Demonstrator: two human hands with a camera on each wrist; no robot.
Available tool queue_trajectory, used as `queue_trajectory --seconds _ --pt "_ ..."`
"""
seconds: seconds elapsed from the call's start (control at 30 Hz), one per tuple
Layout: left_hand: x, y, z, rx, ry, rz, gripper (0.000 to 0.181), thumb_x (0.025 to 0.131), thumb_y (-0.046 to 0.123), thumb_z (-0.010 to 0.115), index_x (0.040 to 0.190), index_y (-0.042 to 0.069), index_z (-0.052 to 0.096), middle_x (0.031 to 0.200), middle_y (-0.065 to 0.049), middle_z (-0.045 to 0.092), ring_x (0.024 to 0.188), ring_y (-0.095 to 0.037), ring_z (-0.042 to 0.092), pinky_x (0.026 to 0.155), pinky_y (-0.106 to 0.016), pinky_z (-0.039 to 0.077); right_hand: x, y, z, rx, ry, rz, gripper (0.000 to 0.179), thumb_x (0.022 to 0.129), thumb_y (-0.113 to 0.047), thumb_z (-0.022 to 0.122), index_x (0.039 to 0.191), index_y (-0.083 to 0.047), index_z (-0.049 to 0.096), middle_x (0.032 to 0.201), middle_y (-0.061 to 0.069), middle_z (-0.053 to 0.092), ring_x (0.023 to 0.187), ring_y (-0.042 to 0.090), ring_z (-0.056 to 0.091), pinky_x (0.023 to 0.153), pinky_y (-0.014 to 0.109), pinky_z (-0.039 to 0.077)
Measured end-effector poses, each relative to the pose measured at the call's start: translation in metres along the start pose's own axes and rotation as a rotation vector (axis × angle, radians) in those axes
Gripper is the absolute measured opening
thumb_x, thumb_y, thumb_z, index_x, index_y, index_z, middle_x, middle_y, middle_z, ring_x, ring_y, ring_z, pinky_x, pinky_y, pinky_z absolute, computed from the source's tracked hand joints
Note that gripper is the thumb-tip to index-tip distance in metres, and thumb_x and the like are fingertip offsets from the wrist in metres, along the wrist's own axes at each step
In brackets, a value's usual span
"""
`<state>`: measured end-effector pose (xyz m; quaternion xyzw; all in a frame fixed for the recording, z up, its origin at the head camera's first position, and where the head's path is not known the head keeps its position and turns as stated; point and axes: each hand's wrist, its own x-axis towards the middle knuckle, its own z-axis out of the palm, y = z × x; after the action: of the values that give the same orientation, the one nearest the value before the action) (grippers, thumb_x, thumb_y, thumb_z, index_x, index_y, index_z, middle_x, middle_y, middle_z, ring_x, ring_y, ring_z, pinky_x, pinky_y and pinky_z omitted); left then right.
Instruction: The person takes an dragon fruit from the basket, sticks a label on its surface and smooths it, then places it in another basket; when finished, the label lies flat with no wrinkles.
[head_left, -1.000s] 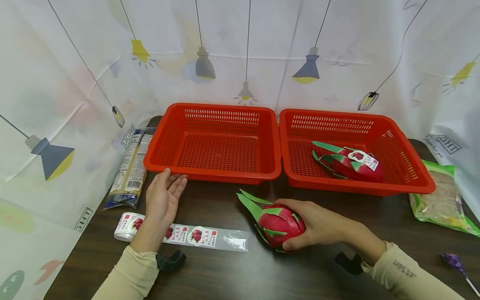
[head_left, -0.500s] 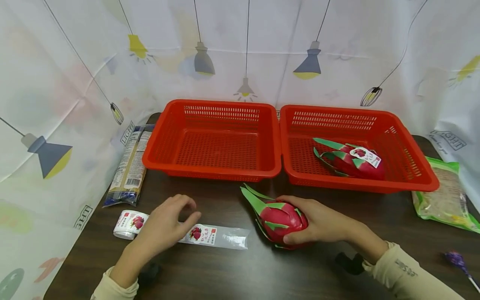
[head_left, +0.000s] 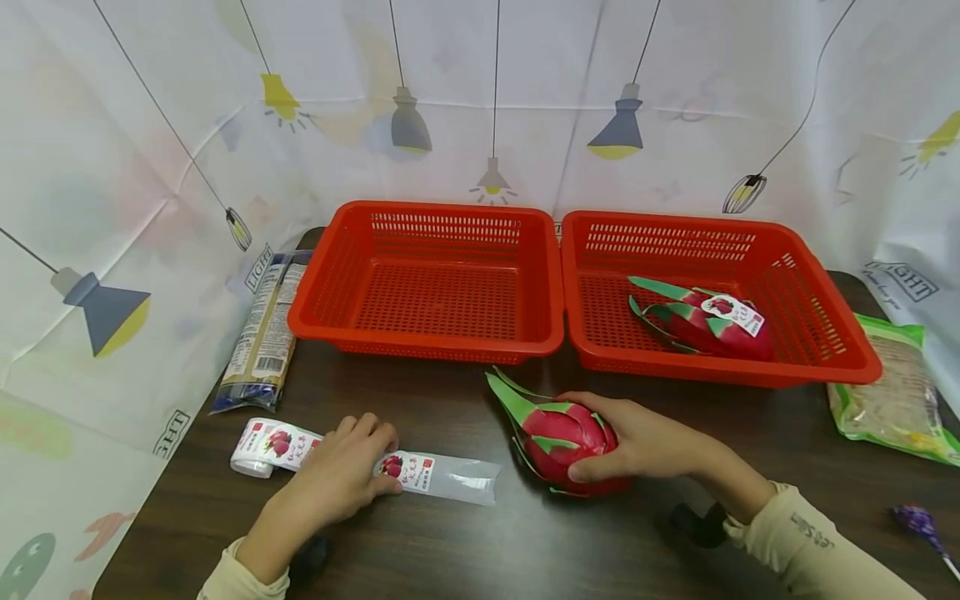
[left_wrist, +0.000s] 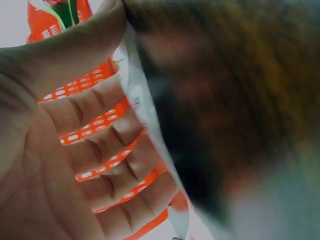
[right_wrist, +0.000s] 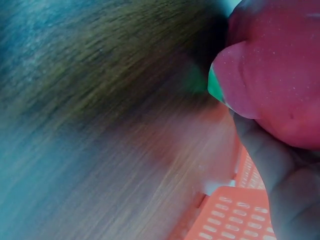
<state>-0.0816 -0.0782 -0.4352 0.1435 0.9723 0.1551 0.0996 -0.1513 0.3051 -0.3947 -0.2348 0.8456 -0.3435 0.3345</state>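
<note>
My right hand (head_left: 635,442) grips a model dragon fruit (head_left: 562,437), pink-red with green scales, on the dark table. Its long green tips point up and left. My left hand (head_left: 337,467) lies over the strip of a sticker roll (head_left: 262,446), fingertips and thumb down at the strip. In the left wrist view, the fingers (left_wrist: 105,135) extend to the strip's edge. A printed dragon fruit sticker (head_left: 408,471) shows right of that hand, followed by bare clear backing (head_left: 468,481). The right wrist view shows the thumb (right_wrist: 265,150) against the fruit's underside.
Two red plastic baskets stand side by side at the back. The left basket (head_left: 442,346) holds nothing; the right basket (head_left: 712,371) holds a labelled dragon fruit (head_left: 705,321). Food packs lie at the left (head_left: 262,333) and right (head_left: 888,387). A purple lollipop (head_left: 918,523) lies front right.
My left hand has left the front rim of the left basket and come down onto the sticker strip. My right hand keeps holding the dragon fruit in nearly the same place.
</note>
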Motion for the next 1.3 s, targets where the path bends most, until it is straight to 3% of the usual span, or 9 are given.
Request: queue_trajectory --seconds 0.3,0.53,0.7,0.8,0.9,1.0,1.13,1.23,1.3 --pt "-0.010 -0.003 -0.002 -0.011 0.123 0.066 0.027 0.082 0.029 0.086 0.098 0.020 0.065 0.094 0.007 0.061 0.091 -0.016 0.056 0.076 -0.035 0.050 -0.003 -0.004 -0.001 -0.050 0.018 0.007 0.095 0.082 -0.051 0.079 0.156 -0.012 0.035 0.132 0.006 0.059 0.114 0.022 0.058 0.083 0.027 0.058" --pt "-0.030 -0.001 -0.021 -0.009 0.289 0.138 0.031 0.081 0.022 0.087 0.102 0.020 0.065 0.095 0.010 0.062 0.085 -0.008 0.054 0.074 -0.029 0.050 -0.022 -0.042 -0.007 -0.276 0.080 0.012 0.095 0.085 -0.065 0.071 0.157 -0.014 0.036 0.150 0.006 0.051 0.132 0.027 0.052 0.101 0.045 0.055" --pt "-0.039 0.006 -0.031 -0.020 0.421 0.222 0.033 0.079 0.019 0.088 0.105 0.018 0.067 0.097 0.010 0.065 0.086 -0.007 0.056 0.075 -0.028 0.052 -0.021 -0.106 0.004 -0.354 0.150 -0.150 0.083 0.088 -0.072 0.062 0.155 -0.028 0.040 0.155 -0.008 0.047 0.139 0.019 0.049 0.110 0.051 0.048" --pt "-0.039 0.011 -0.032 -0.051 0.477 0.289 0.035 0.078 0.017 0.088 0.106 0.017 0.067 0.099 0.010 0.066 0.088 -0.007 0.059 0.075 -0.028 0.054 0.001 -0.133 0.022 -0.338 0.129 -0.279 0.072 0.095 -0.063 0.060 0.155 -0.029 0.040 0.151 -0.012 0.052 0.134 0.013 0.054 0.109 0.045 0.050" --pt "-0.037 0.016 -0.031 -0.093 0.511 0.343 0.036 0.077 0.016 0.088 0.107 0.015 0.067 0.100 0.009 0.067 0.087 -0.006 0.060 0.073 -0.027 0.054 0.027 -0.144 0.040 -0.328 0.092 -0.322 0.063 0.100 -0.048 0.061 0.152 -0.019 0.041 0.141 -0.002 0.064 0.124 0.014 0.064 0.100 0.038 0.056" --pt "-0.036 0.020 -0.030 -0.126 0.536 0.366 0.037 0.076 0.014 0.089 0.106 0.015 0.068 0.100 0.009 0.067 0.086 -0.006 0.060 0.071 -0.025 0.054 0.045 -0.143 0.051 -0.235 0.062 -0.306 0.047 0.102 -0.030 0.063 0.143 -0.013 0.047 0.121 0.005 0.075 0.096 0.013 0.073 0.082 0.028 0.059" --pt "-0.037 0.021 -0.029 -0.152 0.531 0.352 0.036 0.077 0.017 0.089 0.107 0.016 0.068 0.101 0.009 0.068 0.088 -0.006 0.061 0.072 -0.027 0.056 0.054 -0.136 0.057 -0.105 0.064 -0.326 0.031 0.100 -0.016 0.065 0.130 -0.012 0.056 0.104 0.003 0.079 0.076 0.006 0.066 0.067 0.020 0.053" --pt "-0.037 0.018 -0.031 -0.223 0.436 0.299 0.042 0.081 0.027 0.087 0.117 0.018 0.067 0.111 0.009 0.068 0.099 -0.007 0.063 0.082 -0.032 0.058 0.055 -0.134 0.059 -0.074 0.089 -0.359 0.024 0.100 -0.014 0.065 0.123 -0.012 0.061 0.103 0.002 0.079 0.082 0.002 0.067 0.071 0.019 0.054" --pt "-0.034 0.012 -0.035 -0.349 0.333 0.257 0.043 0.088 0.031 0.081 0.126 0.020 0.064 0.121 0.009 0.067 0.110 -0.011 0.064 0.091 -0.037 0.058 0.054 -0.134 0.060 -0.060 0.105 -0.369 0.021 0.100 -0.014 0.065 0.121 -0.013 0.064 0.105 0.001 0.079 0.089 0.002 0.070 0.075 0.020 0.055"
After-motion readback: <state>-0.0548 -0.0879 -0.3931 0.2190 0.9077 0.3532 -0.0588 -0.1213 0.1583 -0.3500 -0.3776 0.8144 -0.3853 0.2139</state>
